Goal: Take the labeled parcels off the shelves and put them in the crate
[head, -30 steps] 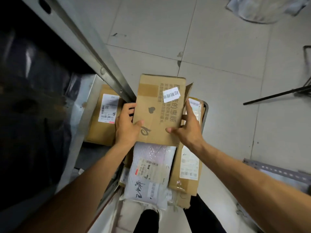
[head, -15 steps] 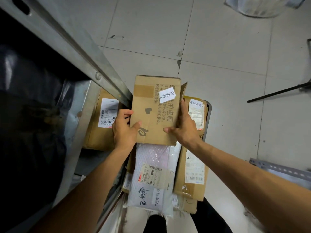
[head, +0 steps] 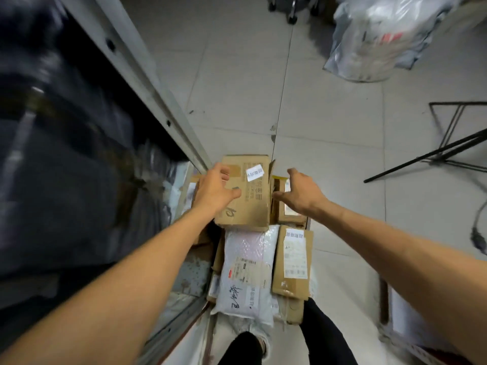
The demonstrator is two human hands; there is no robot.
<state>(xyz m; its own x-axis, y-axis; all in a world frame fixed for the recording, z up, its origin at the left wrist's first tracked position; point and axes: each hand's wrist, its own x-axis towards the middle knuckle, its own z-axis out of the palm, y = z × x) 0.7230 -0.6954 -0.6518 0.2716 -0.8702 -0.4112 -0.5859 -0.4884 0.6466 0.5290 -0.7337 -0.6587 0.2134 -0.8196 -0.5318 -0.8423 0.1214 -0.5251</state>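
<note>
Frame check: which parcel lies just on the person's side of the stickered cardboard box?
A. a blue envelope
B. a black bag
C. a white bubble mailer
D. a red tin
C: the white bubble mailer, with a label and handwriting on it, lies along the near edge of the box.

The goods on the shelf [head: 68, 159] are only a dark blur. The plastic bag [head: 374, 40] is blurred and cut by the top edge. The right hand [head: 303, 196] covers most of a small box [head: 288, 213]; the print on the parcel labels [head: 295, 256] is too small to read.
</note>
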